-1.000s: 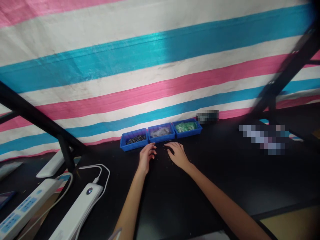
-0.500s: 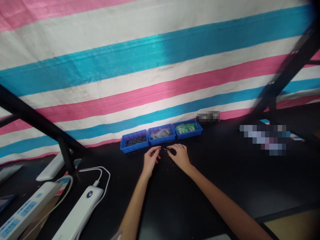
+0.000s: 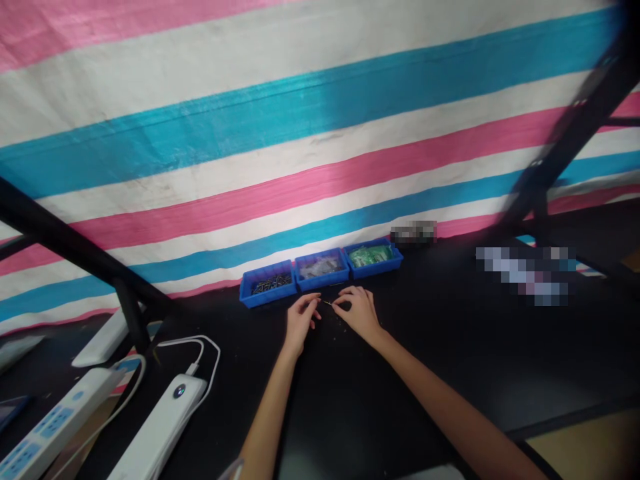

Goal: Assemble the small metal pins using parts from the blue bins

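My left hand (image 3: 301, 321) is pinched at the fingertips, just in front of the blue bins; whatever it grips is too small to make out. Facing it, my right hand (image 3: 359, 312) pinches one end of a thin, small metallic piece (image 3: 327, 303) that points towards the left fingertips. Behind the hands stand three blue bins in a row: the left bin (image 3: 269, 297) holds dark screw-like pieces, the middle bin (image 3: 323, 279) clear plastic bits or bags, the right bin (image 3: 376, 269) green items in clear plastic.
At the left lie a white power bank (image 3: 159, 427) with a cable and a white power strip (image 3: 60, 417). Black metal frame legs stand at left and right. A striped sheet (image 3: 300, 160) hangs behind the black table (image 3: 450, 360). Blurred-out items lie at the right.
My right thumb and index fingertips have closed together on the end of the thin piece, which now shows shorter between the hands. My left hand has hardly moved.
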`<state>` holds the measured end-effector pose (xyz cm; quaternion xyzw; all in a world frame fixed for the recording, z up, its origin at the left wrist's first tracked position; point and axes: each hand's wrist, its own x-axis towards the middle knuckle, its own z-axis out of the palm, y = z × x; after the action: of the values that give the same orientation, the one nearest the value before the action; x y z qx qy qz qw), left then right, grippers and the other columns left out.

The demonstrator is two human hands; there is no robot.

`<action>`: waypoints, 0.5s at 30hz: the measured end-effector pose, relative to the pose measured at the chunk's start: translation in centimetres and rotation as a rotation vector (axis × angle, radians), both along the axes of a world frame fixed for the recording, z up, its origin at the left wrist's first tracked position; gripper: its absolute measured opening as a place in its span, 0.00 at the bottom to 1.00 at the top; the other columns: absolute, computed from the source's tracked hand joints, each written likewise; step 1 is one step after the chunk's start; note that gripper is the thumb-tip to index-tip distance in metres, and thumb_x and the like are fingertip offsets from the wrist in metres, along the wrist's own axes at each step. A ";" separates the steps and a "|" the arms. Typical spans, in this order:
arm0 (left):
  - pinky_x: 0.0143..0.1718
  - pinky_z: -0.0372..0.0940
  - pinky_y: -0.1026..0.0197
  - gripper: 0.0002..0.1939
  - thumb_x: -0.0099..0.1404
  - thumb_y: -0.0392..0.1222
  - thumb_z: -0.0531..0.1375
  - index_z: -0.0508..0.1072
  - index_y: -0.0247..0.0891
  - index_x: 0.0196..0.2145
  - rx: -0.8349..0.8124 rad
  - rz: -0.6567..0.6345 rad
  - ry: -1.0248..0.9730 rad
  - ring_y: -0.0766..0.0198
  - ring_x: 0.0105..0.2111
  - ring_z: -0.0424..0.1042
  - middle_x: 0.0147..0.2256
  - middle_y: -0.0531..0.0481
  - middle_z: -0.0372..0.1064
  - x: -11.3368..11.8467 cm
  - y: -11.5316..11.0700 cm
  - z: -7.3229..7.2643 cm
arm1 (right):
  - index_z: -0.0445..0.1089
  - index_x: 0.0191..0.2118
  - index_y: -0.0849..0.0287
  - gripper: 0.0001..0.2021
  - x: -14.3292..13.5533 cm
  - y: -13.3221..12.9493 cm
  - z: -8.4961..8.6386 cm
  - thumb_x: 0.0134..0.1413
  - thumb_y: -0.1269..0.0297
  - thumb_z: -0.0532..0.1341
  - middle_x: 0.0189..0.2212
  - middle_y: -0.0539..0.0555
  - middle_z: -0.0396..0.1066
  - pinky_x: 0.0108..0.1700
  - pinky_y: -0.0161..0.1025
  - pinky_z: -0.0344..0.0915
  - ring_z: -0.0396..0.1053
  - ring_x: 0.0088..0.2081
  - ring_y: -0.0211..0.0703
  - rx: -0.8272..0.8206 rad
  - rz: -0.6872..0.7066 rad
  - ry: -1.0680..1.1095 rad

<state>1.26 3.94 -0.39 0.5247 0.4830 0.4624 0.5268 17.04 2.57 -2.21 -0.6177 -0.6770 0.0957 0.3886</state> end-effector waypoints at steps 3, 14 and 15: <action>0.12 0.53 0.73 0.18 0.53 0.48 0.59 0.71 0.33 0.39 0.005 0.019 0.003 0.73 0.20 0.65 0.36 0.44 0.68 0.0 0.0 0.1 | 0.73 0.26 0.54 0.05 0.0 0.1 -0.1 0.47 0.63 0.61 0.33 0.52 0.69 0.44 0.45 0.53 0.62 0.39 0.45 0.011 -0.012 0.029; 0.13 0.53 0.72 0.24 0.51 0.51 0.61 0.72 0.32 0.41 0.016 0.024 0.029 0.72 0.19 0.63 0.30 0.46 0.70 0.3 -0.1 0.1 | 0.70 0.29 0.55 0.05 0.0 0.2 0.6 0.51 0.63 0.59 0.33 0.53 0.68 0.43 0.44 0.58 0.63 0.40 0.45 0.138 0.064 0.202; 0.13 0.52 0.71 0.23 0.51 0.51 0.61 0.73 0.31 0.40 0.020 0.012 0.050 0.73 0.18 0.62 0.26 0.48 0.69 0.3 -0.2 0.0 | 0.70 0.29 0.55 0.04 0.0 0.2 0.7 0.51 0.63 0.59 0.33 0.53 0.68 0.43 0.44 0.58 0.63 0.40 0.45 0.152 0.091 0.209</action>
<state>1.59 3.78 -0.34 0.5385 0.4946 0.4570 0.5066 17.03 2.74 -1.53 -0.5419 -0.6653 0.1255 0.4980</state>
